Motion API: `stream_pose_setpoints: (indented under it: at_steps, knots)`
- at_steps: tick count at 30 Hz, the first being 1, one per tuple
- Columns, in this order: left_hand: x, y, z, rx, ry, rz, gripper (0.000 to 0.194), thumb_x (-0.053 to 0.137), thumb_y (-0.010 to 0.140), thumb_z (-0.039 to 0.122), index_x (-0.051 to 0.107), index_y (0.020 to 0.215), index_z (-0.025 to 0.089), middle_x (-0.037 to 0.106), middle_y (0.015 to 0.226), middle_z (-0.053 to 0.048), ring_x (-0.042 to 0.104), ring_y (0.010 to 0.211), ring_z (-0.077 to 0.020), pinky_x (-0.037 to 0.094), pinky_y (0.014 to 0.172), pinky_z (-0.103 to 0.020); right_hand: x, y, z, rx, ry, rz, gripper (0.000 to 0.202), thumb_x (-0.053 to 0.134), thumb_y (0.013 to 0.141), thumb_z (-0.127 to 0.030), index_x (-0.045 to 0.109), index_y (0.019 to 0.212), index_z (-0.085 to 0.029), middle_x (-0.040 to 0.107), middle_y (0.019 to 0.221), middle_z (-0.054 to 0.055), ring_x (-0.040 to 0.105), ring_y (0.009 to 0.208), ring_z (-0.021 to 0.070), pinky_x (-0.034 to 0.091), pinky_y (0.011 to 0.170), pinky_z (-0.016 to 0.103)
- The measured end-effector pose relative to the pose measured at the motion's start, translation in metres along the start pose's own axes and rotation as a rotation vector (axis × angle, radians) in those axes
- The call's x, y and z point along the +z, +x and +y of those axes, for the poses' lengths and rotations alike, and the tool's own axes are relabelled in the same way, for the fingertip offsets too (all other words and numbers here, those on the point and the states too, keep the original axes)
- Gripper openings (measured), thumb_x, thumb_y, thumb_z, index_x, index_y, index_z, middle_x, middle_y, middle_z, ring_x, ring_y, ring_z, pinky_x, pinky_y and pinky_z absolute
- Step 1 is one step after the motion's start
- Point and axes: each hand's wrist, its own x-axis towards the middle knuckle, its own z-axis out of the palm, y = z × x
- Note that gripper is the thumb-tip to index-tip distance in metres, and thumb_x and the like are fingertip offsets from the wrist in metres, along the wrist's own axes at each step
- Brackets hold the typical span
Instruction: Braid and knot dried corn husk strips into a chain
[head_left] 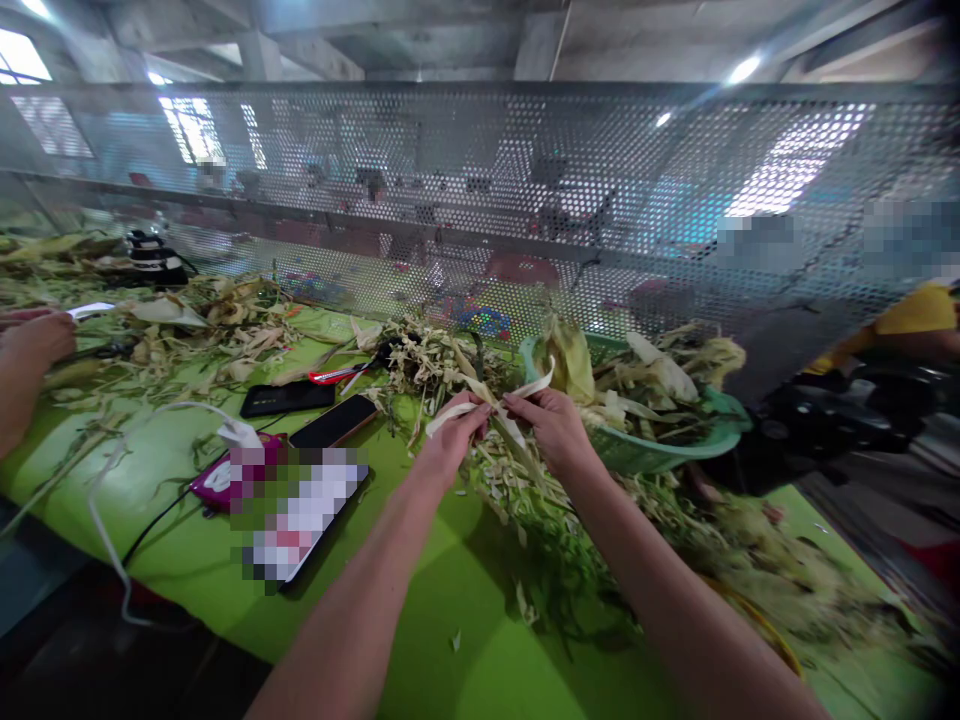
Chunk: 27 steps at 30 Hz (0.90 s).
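Observation:
Both my hands are raised over the middle of the green table (427,640). Between them are pale corn husk strips (541,382) that cross, with loose ends sticking out on both sides. My left hand (454,432) pinches the strips from the left, and my right hand (553,422) pinches them from the right, fingertips close together. Whether the strips are knotted, I cannot tell. Just behind lies a heap of shredded husk pieces (424,355). Beside my right hand stands a light green plastic basket (660,458) filled with dry corn husks (664,375).
Left of me lie a black phone (262,402), another phone (337,420), a red utility knife (330,377) and a magenta power strip (214,483) with cables. A perforated metal screen (450,150) runs behind. At far left is another person's hand (37,345).

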Motion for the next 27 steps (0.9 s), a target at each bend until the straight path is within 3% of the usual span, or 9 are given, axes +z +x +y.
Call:
stream_pose_setpoints:
  at_steps: [4, 9, 13, 15, 27]
  knots:
    - [-0.002, 0.0, -0.001, -0.012, 0.017, 0.006, 0.023, 0.059, 0.079, 0.041, 0.054, 0.074, 0.019, 0.044, 0.059, 0.004, 0.039, 0.056, -0.0101, 0.031, 0.056, -0.024, -0.004, 0.001, -0.002, 0.027, -0.016, -0.009, 0.038, 0.075, 0.06, -0.052, 0.061, 0.063, -0.016, 0.057, 0.054, -0.001, 0.046, 0.049, 0.0107, 0.034, 0.049, 0.024]
    - [-0.006, -0.002, 0.003, 0.033, 0.188, 0.003, 0.026, 0.057, 0.081, 0.046, 0.058, 0.081, 0.02, 0.05, 0.065, 0.003, 0.043, 0.06, -0.0111, 0.035, 0.058, -0.024, -0.016, -0.003, -0.023, 0.089, -0.175, -0.158, 0.051, 0.059, 0.074, -0.063, 0.059, 0.055, -0.016, 0.055, 0.047, 0.001, 0.043, 0.042, 0.0101, 0.03, 0.044, 0.025]
    - [-0.001, -0.003, 0.001, 0.05, 0.17, -0.078, 0.023, 0.062, 0.078, 0.041, 0.062, 0.087, 0.02, 0.057, 0.073, 0.002, 0.047, 0.066, -0.0119, 0.037, 0.063, -0.024, -0.016, -0.007, -0.032, -0.169, -0.365, -0.152, 0.033, 0.062, 0.078, -0.05, 0.069, 0.08, -0.018, 0.068, 0.069, 0.003, 0.055, 0.06, 0.0143, 0.04, 0.057, 0.026]
    - [0.002, -0.004, 0.0, 0.06, 0.19, -0.116, 0.023, 0.062, 0.077, 0.04, 0.064, 0.086, 0.019, 0.058, 0.076, 0.0, 0.047, 0.068, -0.0127, 0.037, 0.063, -0.024, -0.013, -0.007, -0.03, -0.252, -0.461, -0.164, 0.026, 0.065, 0.077, -0.043, 0.07, 0.082, -0.018, 0.069, 0.075, 0.003, 0.059, 0.069, 0.0169, 0.042, 0.064, 0.028]
    - [0.008, -0.005, 0.002, 0.093, 0.232, -0.22, 0.024, 0.059, 0.079, 0.04, 0.072, 0.079, 0.019, 0.063, 0.072, -0.002, 0.052, 0.072, -0.0172, 0.041, 0.069, -0.028, -0.007, -0.007, -0.021, -0.249, -0.335, -0.078, 0.015, 0.067, 0.069, -0.033, 0.065, 0.068, -0.018, 0.061, 0.065, 0.001, 0.053, 0.063, 0.0157, 0.041, 0.061, 0.029]
